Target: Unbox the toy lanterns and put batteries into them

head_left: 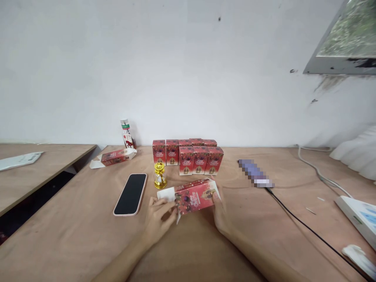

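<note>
The box (pixel 195 199) was found between the hands, low and central over the table (pixel 188 250), printed face towards the wearer. Its long axis ran left to right, nearly square across the line of sight, with the right end slightly farther off than the left. The left hand (pixel 158 215) grasped the left end, fingers curled in at the edge; a white flap (pixel 166 194) stuck out there, pointing left. The right hand (pixel 221 217) gripped the right end, thumb on the printed face and fingers mostly hidden behind. The relation of note was at the left end: the hourglass (pixel 160 178) stood upright just past the flap, directly beyond the left hand and apart from it — clearly nearer to that hand than to the right. Farther out, 8 standing boxes (pixel 200 160) could be counted, beyond the box. The phone (pixel 131 195) lay left of the left hand, not touched. Whether anything was inside the box could not be told — its interior was out of sight.
</note>
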Demonstrator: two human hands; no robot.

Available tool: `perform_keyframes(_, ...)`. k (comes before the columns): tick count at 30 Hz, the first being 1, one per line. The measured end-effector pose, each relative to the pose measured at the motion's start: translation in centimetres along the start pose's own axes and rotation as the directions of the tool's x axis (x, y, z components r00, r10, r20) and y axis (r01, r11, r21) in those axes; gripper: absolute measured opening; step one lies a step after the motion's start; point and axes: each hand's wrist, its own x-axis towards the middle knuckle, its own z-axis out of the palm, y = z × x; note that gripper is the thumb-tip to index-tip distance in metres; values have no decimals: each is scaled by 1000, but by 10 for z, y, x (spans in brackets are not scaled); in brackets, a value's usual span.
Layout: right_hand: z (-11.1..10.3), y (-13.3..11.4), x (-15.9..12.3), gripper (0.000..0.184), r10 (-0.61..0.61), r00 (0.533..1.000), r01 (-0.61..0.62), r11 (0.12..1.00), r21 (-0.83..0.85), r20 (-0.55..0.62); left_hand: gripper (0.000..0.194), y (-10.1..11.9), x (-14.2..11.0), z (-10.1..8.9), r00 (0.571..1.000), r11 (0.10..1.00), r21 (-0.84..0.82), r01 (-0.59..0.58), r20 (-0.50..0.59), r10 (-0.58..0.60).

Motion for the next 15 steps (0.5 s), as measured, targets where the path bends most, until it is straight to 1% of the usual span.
perform_keyframes(2,0,-5,-2,55,-23,1000,24,999,-40,17,21,-2,0,1,995,995,-27,97,5,-96)
perform_keyframes(3,0,-8,-4,53,-37,999,39,997,-62,31,23,-3,0,1,986,986,-41,163,30,-162)
perform_keyframes(5,-1,-11,-7,54,-69,994,77,992,-105,80,21,-4,1,0,950,952,-51,301,109,-294)
perform_keyframes(7,-2,-12,-9,57,-110,984,131,980,-149,138,14,-6,2,0,905,916,-42,398,180,-385)
perform_keyframes(8,-3,-12,-10,58,-133,978,160,972,-173,158,13,-6,2,0,890,904,-40,425,199,-409)
perform_keyframes(10,-4,-11,-12,59,-180,967,216,954,-209,181,12,-8,1,1,878,892,-47,449,211,-430)
perform_keyframes(13,-6,-10,-13,59,-215,954,259,941,-217,209,11,-11,0,3,882,892,-70,447,202,-426)
perform_keyframes(15,-5,-9,-13,59,-202,957,244,949,-201,207,10,-11,0,4,881,887,-72,455,183,-437)
